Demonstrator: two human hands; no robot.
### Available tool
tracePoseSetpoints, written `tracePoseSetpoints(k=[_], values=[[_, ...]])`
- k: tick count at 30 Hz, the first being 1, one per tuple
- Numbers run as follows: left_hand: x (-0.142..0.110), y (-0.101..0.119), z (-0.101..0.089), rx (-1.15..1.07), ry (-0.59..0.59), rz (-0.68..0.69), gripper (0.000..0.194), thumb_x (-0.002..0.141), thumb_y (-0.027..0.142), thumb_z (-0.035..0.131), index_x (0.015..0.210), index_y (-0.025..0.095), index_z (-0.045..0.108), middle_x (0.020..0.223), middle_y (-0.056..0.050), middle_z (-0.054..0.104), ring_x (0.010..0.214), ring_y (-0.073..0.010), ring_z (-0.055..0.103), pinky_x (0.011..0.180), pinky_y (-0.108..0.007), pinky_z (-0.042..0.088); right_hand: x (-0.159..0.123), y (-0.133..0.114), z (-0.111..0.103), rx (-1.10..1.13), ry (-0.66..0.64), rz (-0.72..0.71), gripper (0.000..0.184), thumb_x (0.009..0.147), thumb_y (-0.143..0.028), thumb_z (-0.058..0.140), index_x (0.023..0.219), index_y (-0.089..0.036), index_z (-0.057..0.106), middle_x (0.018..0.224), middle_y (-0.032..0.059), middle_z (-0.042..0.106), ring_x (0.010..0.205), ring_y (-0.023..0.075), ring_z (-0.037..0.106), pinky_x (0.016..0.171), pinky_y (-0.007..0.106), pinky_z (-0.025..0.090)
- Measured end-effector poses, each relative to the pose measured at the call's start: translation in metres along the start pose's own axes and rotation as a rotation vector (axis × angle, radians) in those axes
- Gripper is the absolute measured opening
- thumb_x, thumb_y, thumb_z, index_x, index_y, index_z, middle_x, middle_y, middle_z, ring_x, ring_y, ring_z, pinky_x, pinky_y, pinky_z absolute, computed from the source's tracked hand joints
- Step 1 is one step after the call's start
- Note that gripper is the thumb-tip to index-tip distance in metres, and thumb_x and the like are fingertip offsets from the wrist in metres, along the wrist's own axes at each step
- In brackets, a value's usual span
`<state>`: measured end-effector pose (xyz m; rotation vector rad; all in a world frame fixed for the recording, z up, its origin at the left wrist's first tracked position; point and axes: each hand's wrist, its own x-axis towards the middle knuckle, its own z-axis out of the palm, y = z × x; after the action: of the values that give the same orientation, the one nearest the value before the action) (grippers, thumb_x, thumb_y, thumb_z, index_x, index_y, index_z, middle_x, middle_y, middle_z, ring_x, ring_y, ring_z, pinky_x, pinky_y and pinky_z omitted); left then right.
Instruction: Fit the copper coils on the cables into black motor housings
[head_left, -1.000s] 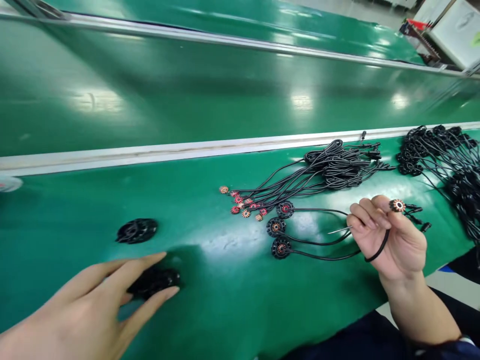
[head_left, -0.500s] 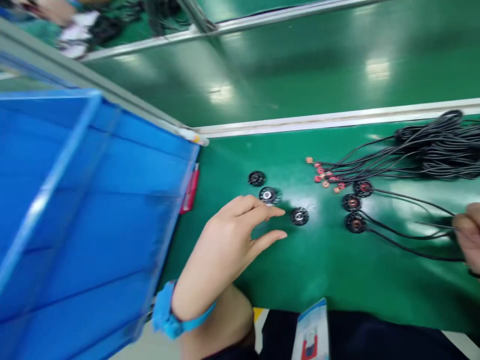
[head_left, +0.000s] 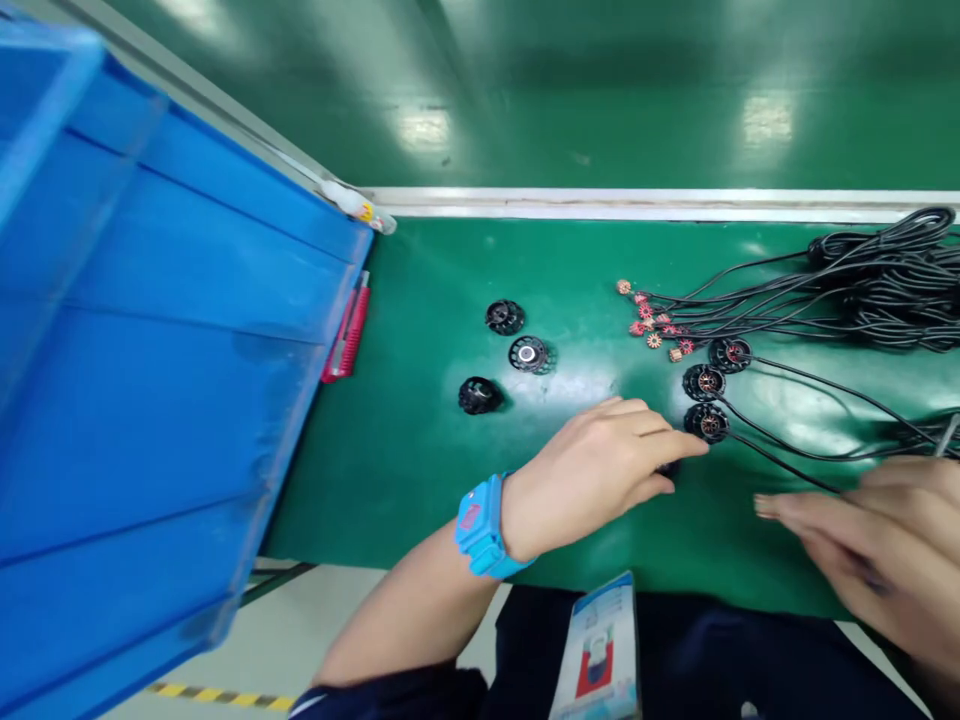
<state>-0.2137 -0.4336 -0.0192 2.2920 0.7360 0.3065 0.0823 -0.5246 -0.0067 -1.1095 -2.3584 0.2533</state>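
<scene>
My left hand (head_left: 600, 460), with a blue wristband (head_left: 484, 530), is closed in a pinch around a small black round part (head_left: 667, 468), mostly hidden by the fingers. Just beyond its fingertips lies a black slotted wheel-like housing (head_left: 706, 423) with a copper-coloured core and a black cable. Two similar housings (head_left: 703, 382) with cables lie behind it. My right hand (head_left: 885, 540) is closed at the right, a thin metal tool (head_left: 948, 436) sticking out above it. A small brownish spot at its fingertips is too unclear to name.
Three loose black wheel-like parts, one with a silvery centre (head_left: 528, 354), lie on the green tabletop (head_left: 405, 480). Small red and copper cores (head_left: 654, 341) end a bundle of black cables (head_left: 892, 285). At left stand a blue bin (head_left: 172, 400) and a red-handled tool (head_left: 352, 335).
My left hand has moved right and taken hold of the black part that lay before its fingers. My right hand has come left, further into view. The camera view has shifted.
</scene>
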Motion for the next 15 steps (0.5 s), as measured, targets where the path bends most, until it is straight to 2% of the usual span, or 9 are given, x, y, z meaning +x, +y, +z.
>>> tracePoseSetpoints(k=[2,4,8,15], values=[[0.005,0.003,0.011,-0.097,-0.006,0.035,0.047,0.093,0.014,0.076,0.138,0.023,0.063,0.107,-0.004,0.078,0.098,-0.0212,0.069,0.091,-0.034,0.053,0.017,-0.012,0.004,-0.121,-0.038,-0.115,0.036,0.09,-0.007,0.074,0.125,-0.014,0.073,0.086,0.004,0.069,0.082,0.019,0.058,0.075,0.037,0.045],[0.008,0.005,0.019,-0.187,0.017,0.048,0.054,0.093,0.009,0.071,0.143,0.026,0.059,0.109,-0.002,0.078,0.099,-0.0203,0.068,0.094,-0.034,0.052,0.026,-0.016,0.01,-0.2,-0.068,-0.172,0.029,0.094,-0.008,0.068,0.122,-0.014,0.073,0.084,0.0034,0.07,0.081,0.0185,0.059,0.074,0.037,0.044],[0.013,0.006,0.032,-0.308,0.087,0.073,0.063,0.092,0.005,0.066,0.149,0.028,0.052,0.114,-0.001,0.079,0.1,-0.0203,0.068,0.1,-0.035,0.052,0.032,-0.014,0.017,-0.286,-0.107,-0.219,0.023,0.096,-0.005,0.062,0.112,-0.015,0.074,0.08,0.0025,0.069,0.077,0.0167,0.059,0.071,0.036,0.044],[0.016,0.006,0.044,-0.369,0.159,0.028,0.079,0.087,0.006,0.072,0.157,0.023,0.042,0.109,-0.003,0.078,0.101,-0.0225,0.072,0.1,-0.036,0.054,0.048,-0.024,0.013,-0.417,-0.177,-0.265,0.023,0.099,-0.004,0.054,0.105,-0.012,0.075,0.07,0.0033,0.057,0.075,0.0183,0.052,0.068,0.039,0.036]])
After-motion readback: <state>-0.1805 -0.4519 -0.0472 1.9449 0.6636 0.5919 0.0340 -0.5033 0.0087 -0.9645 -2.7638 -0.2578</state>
